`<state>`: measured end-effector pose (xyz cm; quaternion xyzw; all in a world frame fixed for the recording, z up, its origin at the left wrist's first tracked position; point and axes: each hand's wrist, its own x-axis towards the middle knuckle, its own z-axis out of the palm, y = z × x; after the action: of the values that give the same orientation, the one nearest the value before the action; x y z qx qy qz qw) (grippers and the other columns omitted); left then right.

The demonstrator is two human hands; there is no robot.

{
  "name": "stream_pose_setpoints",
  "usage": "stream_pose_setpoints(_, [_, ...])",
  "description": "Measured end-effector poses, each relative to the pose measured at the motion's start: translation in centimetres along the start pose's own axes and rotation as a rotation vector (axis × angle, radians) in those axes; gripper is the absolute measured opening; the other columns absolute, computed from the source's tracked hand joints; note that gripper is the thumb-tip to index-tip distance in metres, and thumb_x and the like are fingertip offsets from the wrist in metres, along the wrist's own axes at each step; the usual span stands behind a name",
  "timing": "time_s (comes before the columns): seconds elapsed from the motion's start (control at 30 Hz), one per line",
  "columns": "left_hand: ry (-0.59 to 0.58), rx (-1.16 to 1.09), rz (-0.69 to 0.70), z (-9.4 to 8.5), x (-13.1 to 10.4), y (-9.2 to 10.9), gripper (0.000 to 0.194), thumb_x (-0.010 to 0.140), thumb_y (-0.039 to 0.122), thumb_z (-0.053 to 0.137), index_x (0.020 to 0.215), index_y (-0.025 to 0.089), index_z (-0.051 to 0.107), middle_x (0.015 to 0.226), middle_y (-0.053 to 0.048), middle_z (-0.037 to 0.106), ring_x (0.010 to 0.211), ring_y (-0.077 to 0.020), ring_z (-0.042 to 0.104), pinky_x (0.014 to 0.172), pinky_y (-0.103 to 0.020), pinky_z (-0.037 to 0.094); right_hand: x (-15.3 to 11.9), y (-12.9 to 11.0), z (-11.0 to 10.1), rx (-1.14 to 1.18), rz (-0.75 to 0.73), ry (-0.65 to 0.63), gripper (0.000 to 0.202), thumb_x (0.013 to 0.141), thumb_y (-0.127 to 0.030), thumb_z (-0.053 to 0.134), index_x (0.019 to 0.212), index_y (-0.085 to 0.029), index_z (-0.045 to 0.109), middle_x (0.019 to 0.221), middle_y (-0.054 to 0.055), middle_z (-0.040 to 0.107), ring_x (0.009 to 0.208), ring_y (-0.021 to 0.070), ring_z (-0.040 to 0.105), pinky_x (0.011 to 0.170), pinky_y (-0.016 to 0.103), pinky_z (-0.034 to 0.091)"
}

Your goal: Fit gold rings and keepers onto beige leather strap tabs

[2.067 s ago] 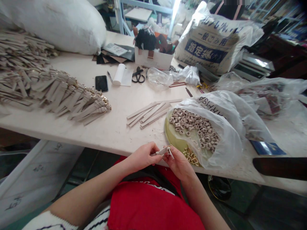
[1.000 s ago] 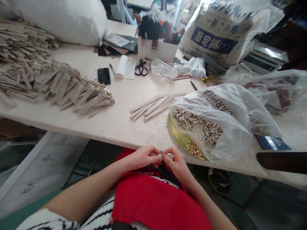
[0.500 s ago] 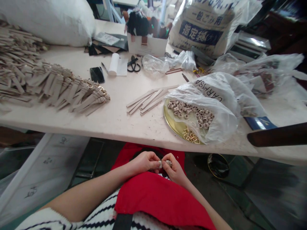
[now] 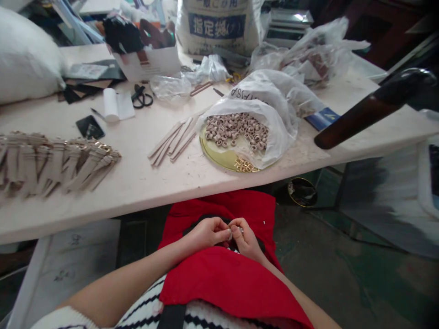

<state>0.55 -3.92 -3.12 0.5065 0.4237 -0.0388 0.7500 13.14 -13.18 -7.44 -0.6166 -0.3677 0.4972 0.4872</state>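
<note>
Over the red apron point(image 4: 236, 278) my left hand point(image 4: 211, 234) and my right hand point(image 4: 244, 238) meet, fingertips close together. Both are closed in a pinch around a small pale piece point(image 4: 230, 236), mostly hidden by the fingers. Its exact kind cannot be made out. Ahead on the table lies a round gold-coloured tray point(image 4: 215, 156) with many small beige loops point(image 4: 236, 128) and a little heap of gold metal buckles point(image 4: 246, 165). To its left are several loose beige strips point(image 4: 173, 139). Further left, beige straps with gold buckles point(image 4: 68, 162) lie in a row.
A clear plastic bag point(image 4: 281, 132) partly covers the tray. A dark brown bar point(image 4: 363, 114) juts over the table's right side. Black scissors point(image 4: 141, 97), a paper roll point(image 4: 110, 105) and a phone point(image 4: 89, 127) lie behind the strips. An open bin point(image 4: 302, 192) stands below.
My view has turned to the right, so the table's things appear further left. Both hands stay over the lap, and their fingertips have come closer together around the small pale piece.
</note>
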Motion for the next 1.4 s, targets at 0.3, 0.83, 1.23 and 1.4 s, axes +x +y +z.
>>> stream_pose_setpoints(0.3, [0.07, 0.405, 0.063, 0.6, -0.7, -1.8, 0.045, 0.072, 0.056, 0.047, 0.068, 0.013, 0.06, 0.058, 0.001, 0.057, 0.054, -0.0094, 0.046, 0.047, -0.017, 0.03, -0.6, 0.5, -1.3, -0.165, -0.093, -0.031, 0.018, 0.081, -0.039, 0.049, 0.087, -0.022, 0.052, 0.072, 0.001, 0.056, 0.059, 0.0149, 0.05, 0.055, 0.026, 0.037])
stream_pose_setpoints(0.83, [0.146, 0.632, 0.197, 2.2, -1.5, -2.3, 0.039, 0.082, 0.041, 0.034, 0.073, 0.013, 0.06, 0.063, -0.003, 0.058, 0.055, -0.0114, 0.048, 0.046, -0.02, 0.026, -0.7, 0.3, -1.4, -0.225, -0.131, -0.329, 0.028, 0.088, -0.042, 0.038, 0.102, -0.021, 0.048, 0.085, 0.004, 0.058, 0.067, 0.0146, 0.055, 0.058, 0.025, 0.042])
stream_pose_setpoints(1.23, [0.217, 0.812, 0.193, -0.4, -0.7, -0.4, 0.035, 0.085, 0.035, 0.033, 0.08, 0.015, 0.062, 0.073, -0.005, 0.064, 0.06, -0.0142, 0.054, 0.05, -0.022, 0.029, 2.6, -0.9, -0.8, -0.453, -0.25, -0.311, 0.024, 0.09, -0.033, 0.029, 0.093, -0.019, 0.049, 0.08, 0.004, 0.06, 0.071, 0.0154, 0.057, 0.062, 0.025, 0.043])
stream_pose_setpoints(1.4, [0.447, 0.892, 0.244, -5.5, -0.1, 4.4, 0.036, 0.087, 0.041, 0.03, 0.085, 0.018, 0.058, 0.081, -0.006, 0.065, 0.073, -0.0192, 0.059, 0.06, -0.024, 0.037, 9.6, -5.3, -0.6, -0.489, -0.305, -0.161, 0.02, 0.087, -0.034, 0.041, 0.09, -0.017, 0.051, 0.073, 0.003, 0.059, 0.065, 0.0152, 0.056, 0.059, 0.024, 0.042])
